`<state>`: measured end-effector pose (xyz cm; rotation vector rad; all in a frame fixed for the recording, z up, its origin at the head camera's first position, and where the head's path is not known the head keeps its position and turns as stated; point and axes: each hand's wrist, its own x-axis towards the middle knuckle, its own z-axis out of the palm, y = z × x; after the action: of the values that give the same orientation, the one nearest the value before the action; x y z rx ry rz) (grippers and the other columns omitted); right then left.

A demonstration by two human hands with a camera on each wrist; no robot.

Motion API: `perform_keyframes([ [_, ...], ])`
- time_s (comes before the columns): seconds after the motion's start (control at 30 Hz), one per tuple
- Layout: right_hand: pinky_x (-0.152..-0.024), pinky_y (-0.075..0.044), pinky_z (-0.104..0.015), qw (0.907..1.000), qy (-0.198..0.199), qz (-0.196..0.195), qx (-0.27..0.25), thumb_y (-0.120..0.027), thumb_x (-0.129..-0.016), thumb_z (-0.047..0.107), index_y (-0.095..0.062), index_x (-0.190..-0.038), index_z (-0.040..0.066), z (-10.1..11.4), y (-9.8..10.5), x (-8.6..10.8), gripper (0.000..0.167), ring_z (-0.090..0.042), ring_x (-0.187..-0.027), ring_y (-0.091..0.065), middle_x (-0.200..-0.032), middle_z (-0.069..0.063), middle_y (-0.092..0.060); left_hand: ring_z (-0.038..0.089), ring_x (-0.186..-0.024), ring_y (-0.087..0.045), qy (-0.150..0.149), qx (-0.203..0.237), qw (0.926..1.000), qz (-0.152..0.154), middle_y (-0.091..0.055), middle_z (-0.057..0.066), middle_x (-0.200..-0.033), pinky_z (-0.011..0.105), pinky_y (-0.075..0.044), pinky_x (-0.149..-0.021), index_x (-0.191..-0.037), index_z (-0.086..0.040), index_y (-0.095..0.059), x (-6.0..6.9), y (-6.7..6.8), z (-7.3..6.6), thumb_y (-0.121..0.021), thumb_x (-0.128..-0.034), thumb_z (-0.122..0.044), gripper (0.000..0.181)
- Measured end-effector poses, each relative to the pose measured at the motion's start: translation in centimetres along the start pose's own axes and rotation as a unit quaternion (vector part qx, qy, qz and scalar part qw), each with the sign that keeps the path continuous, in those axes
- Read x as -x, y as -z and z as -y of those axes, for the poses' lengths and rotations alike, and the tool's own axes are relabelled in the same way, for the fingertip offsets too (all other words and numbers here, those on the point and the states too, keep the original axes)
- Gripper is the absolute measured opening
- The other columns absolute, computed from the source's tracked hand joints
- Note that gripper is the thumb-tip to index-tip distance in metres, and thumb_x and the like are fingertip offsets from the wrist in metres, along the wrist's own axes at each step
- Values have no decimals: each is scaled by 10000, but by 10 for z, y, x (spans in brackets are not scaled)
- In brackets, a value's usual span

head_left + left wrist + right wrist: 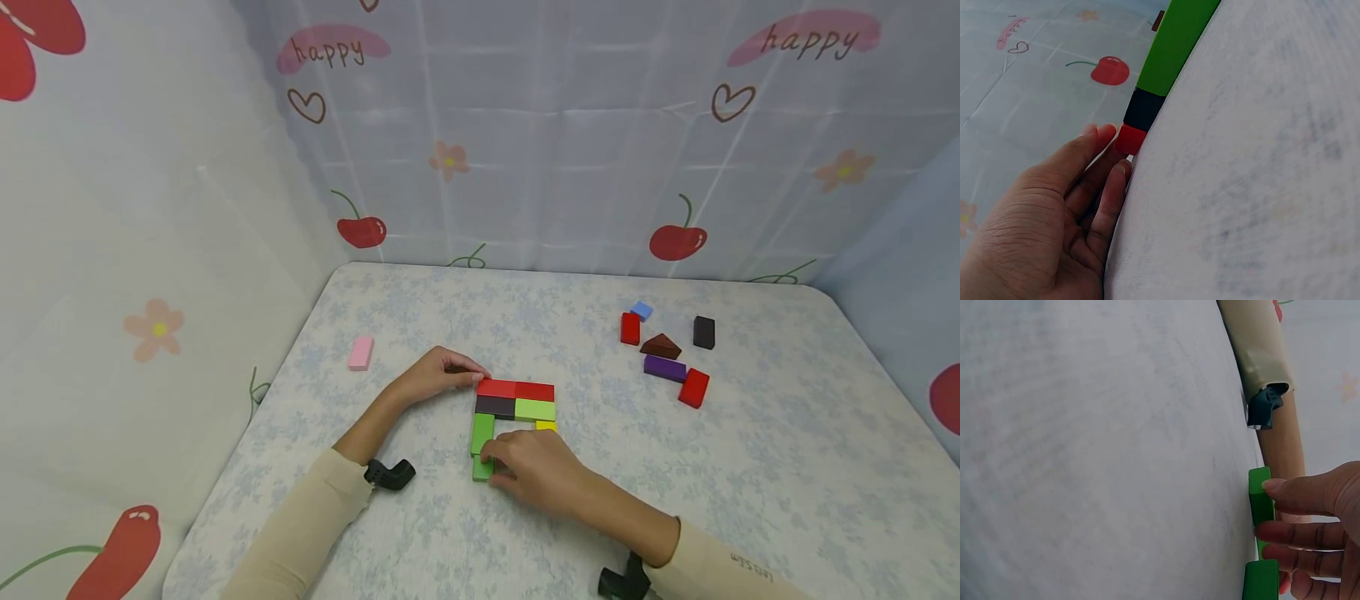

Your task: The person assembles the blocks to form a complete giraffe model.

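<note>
Green block [1260, 503]: smooth faces, crisp edges, low sheen; wood or plastic, can't tell. Red blocks [535, 391]: likewise smooth, slightly satiny. Table cover [420, 542]: matt, faintly grained — cloth or coated sheet, unclear. Wall sheet [555, 158]: thin, smooth, creased, soft gloss along folds. Sleeve [300, 529]: matt cloth. Wrist device [392, 476]: hard black plastic look.
</note>
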<state>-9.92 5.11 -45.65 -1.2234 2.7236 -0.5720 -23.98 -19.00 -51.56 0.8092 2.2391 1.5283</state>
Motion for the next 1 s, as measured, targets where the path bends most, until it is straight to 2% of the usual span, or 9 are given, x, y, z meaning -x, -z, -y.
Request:
perform_keyframes([
  [0.23, -588, -429, -197, 10000, 45, -35, -5, -868, -829, 226, -763, -1036, 168, 0, 0, 0, 239, 21, -665, -538, -931, 68, -743, 149, -917, -638, -14, 3, 10000, 3, -766, -12, -1079, 273, -498, -747, -1121, -170, -805, 0, 0, 1, -718, -974, -230, 181],
  [0.47, -647, -477, -202, 9999, 94, 44, -81, -865, -834, 217, -765, -1045, 163, 0, 1, -2, 240, 0, -755, -611, -959, 75, -748, 149, -929, -650, 39, 45, 10000, -21, -768, -6, -1072, 271, -504, -748, -1121, -159, -805, 1, 0, 0, -725, -969, -240, 189],
  [0.7, -681, -496, -197, 9997, 104, 202, -88, -855, -848, 248, -767, -1080, 173, -1, 0, -4, 259, 5, -769, -612, -967, 80, -742, 160, -944, -655, 49, 11, 10000, -27, -766, -16, -1079, 277, -509, -754, -1119, -180, -806, 0, 0, -1, -723, -970, -238, 180],
  [1.0, -672, -488, -193, 9999, 161, 36, -17, -863, -839, 241, -766, -1043, 169, 1, -3, -7, 237, -3, -739, -601, -901, 85, -734, 157, -943, -656, 92, 41, 9999, -17, -766, -16, -1084, 274, -507, -752, -1124, -174, -804, 1, 0, -2, -720, -973, -225, 180],
])
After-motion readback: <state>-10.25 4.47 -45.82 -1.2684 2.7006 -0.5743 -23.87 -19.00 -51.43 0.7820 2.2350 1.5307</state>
